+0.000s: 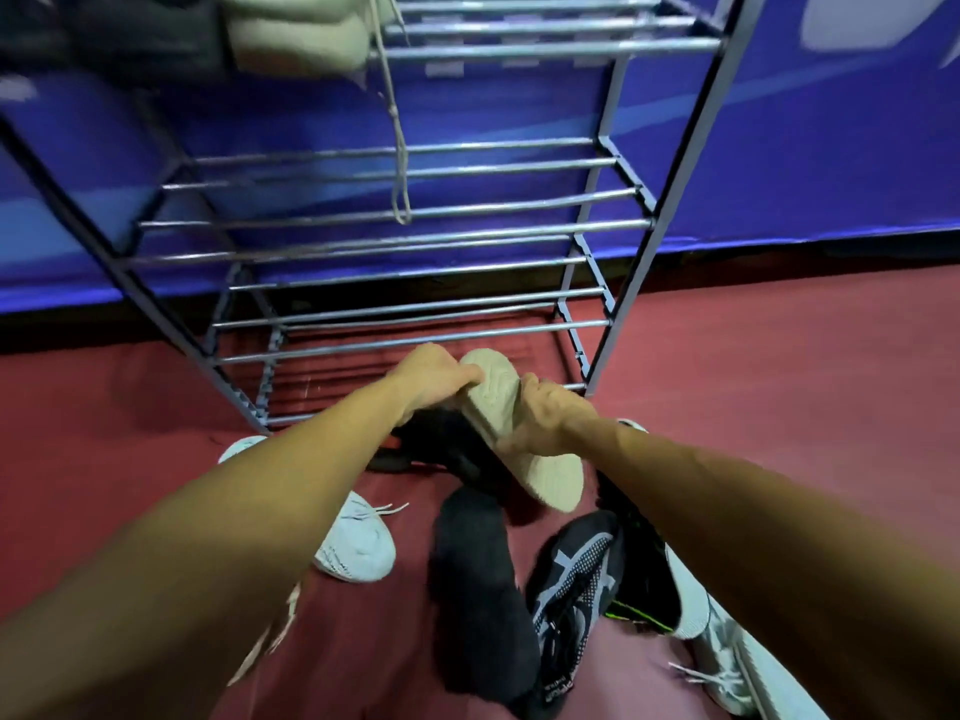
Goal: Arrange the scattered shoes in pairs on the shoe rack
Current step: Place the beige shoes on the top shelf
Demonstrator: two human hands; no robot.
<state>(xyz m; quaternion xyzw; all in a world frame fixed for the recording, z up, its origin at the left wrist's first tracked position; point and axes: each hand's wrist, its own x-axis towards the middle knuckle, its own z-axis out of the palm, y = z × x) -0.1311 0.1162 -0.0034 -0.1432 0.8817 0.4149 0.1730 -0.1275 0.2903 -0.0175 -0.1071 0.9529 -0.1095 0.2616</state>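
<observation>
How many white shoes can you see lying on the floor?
3: one white shoe right of the left forearm, a white toe beyond that forearm, and a grey-white shoe at the lower right. A pale sliver behind the right wrist may be a fourth.

a dark red floor (779,387) fills the lower half of the frame, matte and evenly lit. a blue wall covering (810,163) with pale curved streaks spans the upper half, a white patch (857,18) at upper right. a black strip (779,262) runs along its base.
</observation>
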